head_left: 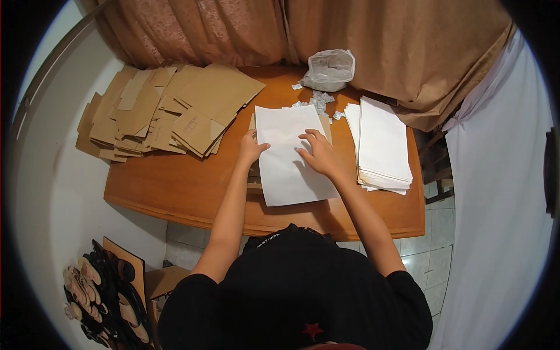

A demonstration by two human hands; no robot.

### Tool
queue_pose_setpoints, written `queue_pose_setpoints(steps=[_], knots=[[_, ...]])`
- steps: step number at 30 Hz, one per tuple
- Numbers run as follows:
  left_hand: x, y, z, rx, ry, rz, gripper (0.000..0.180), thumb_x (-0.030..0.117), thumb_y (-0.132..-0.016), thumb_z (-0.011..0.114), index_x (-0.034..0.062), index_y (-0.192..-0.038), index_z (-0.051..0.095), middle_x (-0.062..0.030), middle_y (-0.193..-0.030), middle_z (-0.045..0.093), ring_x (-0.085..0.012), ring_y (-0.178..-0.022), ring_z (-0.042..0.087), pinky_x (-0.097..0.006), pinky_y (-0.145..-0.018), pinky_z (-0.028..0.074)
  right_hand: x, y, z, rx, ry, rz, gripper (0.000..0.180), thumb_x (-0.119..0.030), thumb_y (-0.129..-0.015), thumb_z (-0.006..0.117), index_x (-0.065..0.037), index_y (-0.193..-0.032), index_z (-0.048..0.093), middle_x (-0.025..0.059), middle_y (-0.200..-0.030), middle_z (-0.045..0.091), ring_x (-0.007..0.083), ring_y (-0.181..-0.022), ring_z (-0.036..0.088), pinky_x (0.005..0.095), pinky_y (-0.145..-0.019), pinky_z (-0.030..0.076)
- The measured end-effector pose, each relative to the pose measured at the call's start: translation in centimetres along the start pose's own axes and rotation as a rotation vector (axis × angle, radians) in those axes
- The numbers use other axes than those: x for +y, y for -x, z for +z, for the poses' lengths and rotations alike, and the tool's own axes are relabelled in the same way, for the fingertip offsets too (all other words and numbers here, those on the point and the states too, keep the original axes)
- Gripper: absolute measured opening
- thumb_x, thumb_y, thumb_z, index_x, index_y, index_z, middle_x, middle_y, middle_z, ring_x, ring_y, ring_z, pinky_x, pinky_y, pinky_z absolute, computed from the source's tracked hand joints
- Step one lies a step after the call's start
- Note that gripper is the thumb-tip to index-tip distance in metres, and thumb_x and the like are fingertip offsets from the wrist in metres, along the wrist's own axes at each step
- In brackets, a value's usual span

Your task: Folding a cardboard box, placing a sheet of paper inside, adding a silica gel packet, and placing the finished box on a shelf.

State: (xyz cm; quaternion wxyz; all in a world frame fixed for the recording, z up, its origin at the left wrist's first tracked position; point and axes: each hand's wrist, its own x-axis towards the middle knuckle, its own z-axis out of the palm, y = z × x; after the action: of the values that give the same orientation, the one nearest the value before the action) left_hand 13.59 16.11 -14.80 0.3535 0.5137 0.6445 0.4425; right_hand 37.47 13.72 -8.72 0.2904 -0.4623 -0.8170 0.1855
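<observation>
I press my left hand [252, 148] and right hand [318, 153] flat, fingers spread, gripping nothing, steadying the white sheet [290, 154] near the worktop's [175, 186] front edge.

**White on warm brown**

The sheet [289, 154] is plain white, as is the paper stack [382, 143]. The counter [175, 186] is orange-brown wood. Cardboard pieces [157, 111] are tan — the curtain [233, 29] rosy-brown, faintly patterned. The shirt [303, 297] is black.
</observation>
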Motion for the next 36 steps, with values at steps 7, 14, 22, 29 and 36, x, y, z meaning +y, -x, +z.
queue_pose_setpoints(steps=[7,14,22,29,36], knots=[[5.5,1.1,-1.2,-0.077,-0.242,0.066,0.060,0.002,-0.059,0.075,0.0005,-0.115,0.051,-0.0181,-0.094,0.062,-0.0289,-0.082,0.061,-0.035,-0.072,0.048,1.9,-1.7,1.8,-0.204,0.177,0.103,0.048,-0.027,-0.076,0.062,-0.013,-0.119,0.049,0.0137,-0.134,0.036,0.0307,-0.122,0.036,0.0566,-0.098,0.028],[5.6,4.0,-0.4,0.177,-0.540,0.306,0.053,0.015,-0.069,0.071,0.0027,-0.115,0.049,-0.0187,-0.112,0.049,-0.0328,-0.101,0.050,-0.038,-0.084,0.043,1.2,0.0,3.0,-0.224,0.290,0.160,0.059,-0.030,-0.071,0.067,-0.012,-0.123,0.045,0.0173,-0.133,0.034,0.0356,-0.126,0.028,0.0632,-0.097,0.020],[4.7,9.3,0.3,0.005,-0.593,0.345,0.048,0.025,-0.073,0.067,0.0034,-0.113,0.052,-0.0164,-0.117,0.047,-0.0341,-0.113,0.042,-0.047,-0.092,0.036,-1.2,0.4,2.8,-0.222,0.421,0.259,0.061,-0.037,-0.072,0.064,-0.009,-0.123,0.044,0.0191,-0.130,0.036,0.0374,-0.122,0.031,0.0655,-0.094,0.021],[5.8,10.8,1.7,-0.519,-0.719,0.389,0.052,0.048,-0.078,0.056,0.0118,-0.116,0.055,-0.0195,-0.133,0.036,-0.0382,-0.129,0.024,-0.054,-0.102,0.020,2.8,-1.6,3.4,-0.173,0.298,0.155,0.054,-0.041,-0.080,0.055,-0.013,-0.125,0.043,0.0168,-0.137,0.031,0.0385,-0.127,0.025,0.0622,-0.098,0.021],[4.4,8.5,4.7,-0.742,-0.790,0.100,0.078,0.072,-0.074,0.039,0.0150,-0.128,0.046,-0.0265,-0.140,0.021,-0.0450,-0.130,0.014,-0.054,-0.103,0.017,3.8,-2.7,3.7,-0.259,0.277,0.188,0.053,-0.043,-0.082,0.053,-0.015,-0.126,0.043,0.0166,-0.138,0.028,0.0376,-0.129,0.022,0.0610,-0.100,0.019]])
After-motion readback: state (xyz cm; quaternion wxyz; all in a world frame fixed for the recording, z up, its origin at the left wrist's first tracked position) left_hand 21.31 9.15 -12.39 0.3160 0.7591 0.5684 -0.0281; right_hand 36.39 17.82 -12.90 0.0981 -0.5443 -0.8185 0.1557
